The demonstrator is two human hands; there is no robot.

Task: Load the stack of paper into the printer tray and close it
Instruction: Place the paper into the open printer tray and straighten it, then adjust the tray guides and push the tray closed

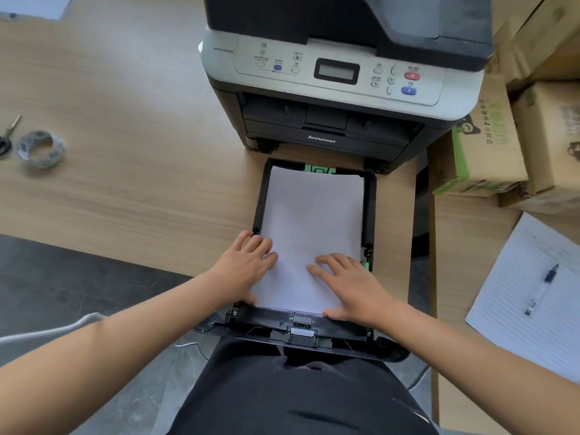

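On wooden desk point(131, 127), printer point(339, 73), cardboard boxes point(514, 130)

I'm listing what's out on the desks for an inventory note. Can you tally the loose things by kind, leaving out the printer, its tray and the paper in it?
Cardboard boxes: at least 3, more may be cut off at the edge
Tape rolls: 1
Keys: 1
Pens: 1
Lined sheets: 1
Total: at least 7

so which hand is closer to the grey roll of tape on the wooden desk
Left. The left hand rests on the near left corner of the white paper stack, on the side of the grey roll of tape; the right hand lies farther right.
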